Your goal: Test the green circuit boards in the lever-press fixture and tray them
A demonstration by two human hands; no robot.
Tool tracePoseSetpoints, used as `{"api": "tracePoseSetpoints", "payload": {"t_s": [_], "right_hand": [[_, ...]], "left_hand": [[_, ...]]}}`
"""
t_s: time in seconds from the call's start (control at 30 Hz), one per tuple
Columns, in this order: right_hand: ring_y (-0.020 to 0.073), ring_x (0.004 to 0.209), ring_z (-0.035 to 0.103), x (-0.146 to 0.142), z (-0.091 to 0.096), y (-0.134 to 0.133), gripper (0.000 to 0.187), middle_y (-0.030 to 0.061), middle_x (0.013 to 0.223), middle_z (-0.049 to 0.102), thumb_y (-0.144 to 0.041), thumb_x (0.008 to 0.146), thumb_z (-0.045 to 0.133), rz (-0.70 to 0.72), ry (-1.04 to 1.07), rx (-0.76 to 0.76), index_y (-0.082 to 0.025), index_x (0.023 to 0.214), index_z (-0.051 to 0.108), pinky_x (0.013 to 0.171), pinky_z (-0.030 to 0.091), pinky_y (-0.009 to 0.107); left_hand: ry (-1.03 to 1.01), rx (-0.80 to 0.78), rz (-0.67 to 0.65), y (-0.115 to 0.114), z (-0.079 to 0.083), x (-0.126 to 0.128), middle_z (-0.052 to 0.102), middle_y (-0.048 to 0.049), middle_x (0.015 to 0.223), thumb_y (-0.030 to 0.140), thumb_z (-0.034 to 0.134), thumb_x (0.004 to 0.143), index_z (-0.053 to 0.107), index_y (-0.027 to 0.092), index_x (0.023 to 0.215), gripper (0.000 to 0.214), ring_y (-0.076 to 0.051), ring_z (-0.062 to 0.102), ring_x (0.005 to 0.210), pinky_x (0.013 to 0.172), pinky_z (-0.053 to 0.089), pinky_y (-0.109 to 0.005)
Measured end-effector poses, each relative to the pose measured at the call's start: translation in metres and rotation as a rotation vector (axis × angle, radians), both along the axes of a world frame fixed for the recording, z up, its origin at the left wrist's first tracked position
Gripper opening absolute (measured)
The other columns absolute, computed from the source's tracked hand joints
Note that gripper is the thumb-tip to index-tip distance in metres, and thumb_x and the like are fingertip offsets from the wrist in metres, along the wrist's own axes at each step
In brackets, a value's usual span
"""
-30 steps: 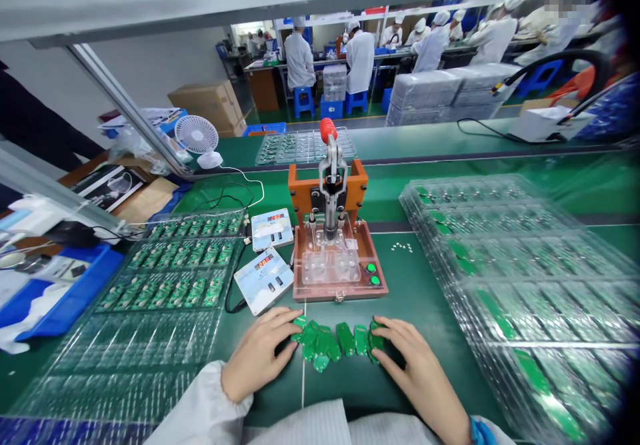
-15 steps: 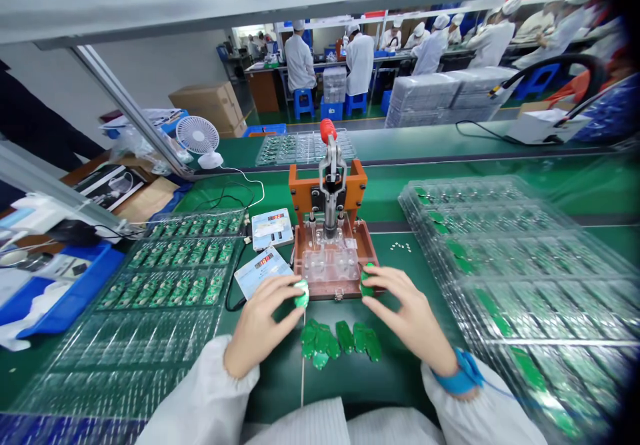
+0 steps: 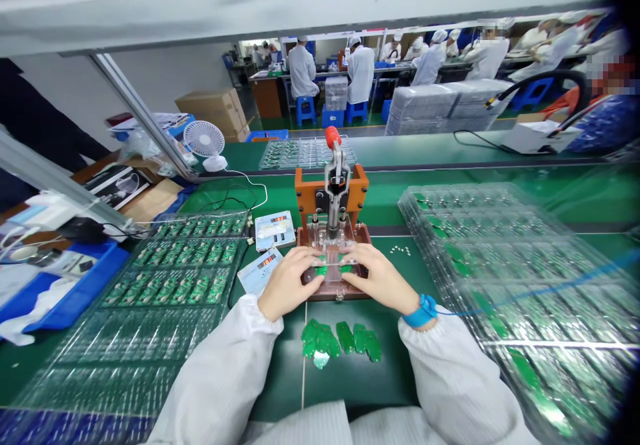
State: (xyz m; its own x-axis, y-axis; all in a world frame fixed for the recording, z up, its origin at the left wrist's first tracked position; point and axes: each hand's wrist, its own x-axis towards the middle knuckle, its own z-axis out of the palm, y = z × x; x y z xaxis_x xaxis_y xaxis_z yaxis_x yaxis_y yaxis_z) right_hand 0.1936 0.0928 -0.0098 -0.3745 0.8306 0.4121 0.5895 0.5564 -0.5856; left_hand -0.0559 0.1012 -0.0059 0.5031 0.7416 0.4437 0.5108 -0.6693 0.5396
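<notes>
Beyond the counter (image 3: 350, 388), people in white coats work at long benches, two of them on blue plastic stools. Smooth green sheeting covers the counter. At its middle stands one press (image 3: 333, 198): orange frame, bare metal lever, round red knob, reddish-brown base. A clear plastic block (image 3: 333, 258) sits on the base. Two green boards are at the block: left board (image 3: 321, 270) at its left half, right board (image 3: 345, 268) at its right half. My left hand (image 3: 290, 282) bends its fingers and thumb about the left board; my right hand (image 3: 383, 278) does likewise at the right board. Whether the fingers grip or merely touch, I cannot tell.

Between the press and the counter's near edge lie flat, glossy loose boards (image 3: 320, 340): three in the right group, plus a left pile too overlapped for me to count. Left of the press are two control boxes (image 3: 275, 237) with red digits. Toward the counter's left edge, one clear ribbed tray (image 3: 135, 345) holds boards with mounted parts in its three far rows. Along the right edge, stacked clear trays (image 3: 530, 258) show green boards down their left side.
</notes>
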Motion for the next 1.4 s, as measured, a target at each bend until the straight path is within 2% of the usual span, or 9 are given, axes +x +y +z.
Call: {"api": "tracePoseSetpoints", "payload": {"t_s": [0.23,0.37,0.57,0.73,0.93,1.17,1.4], "right_hand": [[0.0279,0.122,0.066,0.003,-0.001,0.000,0.022,0.0058,0.125,0.076,-0.025,0.088,0.075,0.008,-0.009,-0.041,-0.026,0.109,0.072,0.106,0.056,0.052],[0.0299,0.131,0.060,0.005,-0.003,-0.007,0.028,0.0061,0.135,0.071,-0.030,0.093,0.070,0.012,-0.010,-0.052,-0.028,0.121,0.070,0.111,0.052,0.056],[0.0316,0.141,0.052,0.007,-0.007,-0.009,0.026,0.0049,0.142,0.068,-0.033,0.097,0.065,0.018,0.003,-0.075,-0.029,0.122,0.070,0.116,0.047,0.060],[0.0276,0.138,0.056,0.006,-0.012,-0.004,0.020,0.0048,0.138,0.070,-0.030,0.096,0.064,0.035,0.049,-0.097,-0.027,0.115,0.070,0.116,0.048,0.054],[0.0249,0.132,0.062,0.005,-0.013,-0.002,0.026,0.0077,0.132,0.071,-0.028,0.093,0.068,0.005,0.112,-0.121,-0.026,0.118,0.066,0.113,0.051,0.048],[0.0247,0.128,0.064,0.003,-0.012,0.000,0.025,0.0065,0.127,0.073,-0.028,0.090,0.070,-0.004,0.163,-0.140,-0.027,0.115,0.067,0.112,0.051,0.045],[0.0250,0.119,0.069,0.001,-0.018,0.001,0.026,0.0080,0.125,0.074,-0.029,0.087,0.072,-0.032,0.233,-0.149,-0.025,0.110,0.061,0.106,0.053,0.045]], "left_hand": [[-0.021,-0.026,0.006,0.000,-0.002,0.000,0.068,-0.0073,0.125,0.017,0.066,0.091,0.065,0.021,0.102,0.011,-0.027,0.059,0.121,0.106,0.049,-0.049],[-0.036,0.026,0.031,-0.007,-0.011,0.001,0.066,-0.0091,0.131,0.020,0.065,0.094,0.066,0.021,0.107,0.013,-0.029,0.056,0.129,0.109,0.048,-0.053],[-0.004,0.081,0.097,-0.020,-0.026,0.003,0.061,-0.0116,0.143,0.025,0.063,0.097,0.063,0.019,0.121,0.024,-0.033,0.044,0.144,0.114,0.044,-0.059],[0.011,0.084,0.095,-0.023,-0.031,0.003,0.058,-0.0119,0.146,0.027,0.062,0.099,0.060,0.019,0.124,0.026,-0.033,0.040,0.147,0.116,0.042,-0.060],[0.005,0.088,0.091,-0.023,-0.035,0.003,0.055,-0.0122,0.150,0.026,0.059,0.102,0.058,0.019,0.127,0.027,-0.033,0.036,0.149,0.118,0.040,-0.061],[0.024,0.096,0.095,-0.022,-0.035,0.005,0.054,-0.0123,0.150,0.026,0.059,0.101,0.056,0.019,0.127,0.027,-0.033,0.037,0.149,0.117,0.041,-0.060],[0.014,0.087,0.098,-0.023,-0.035,0.006,0.054,-0.0126,0.149,0.026,0.058,0.102,0.056,0.019,0.126,0.025,-0.033,0.037,0.149,0.117,0.041,-0.059]]}}
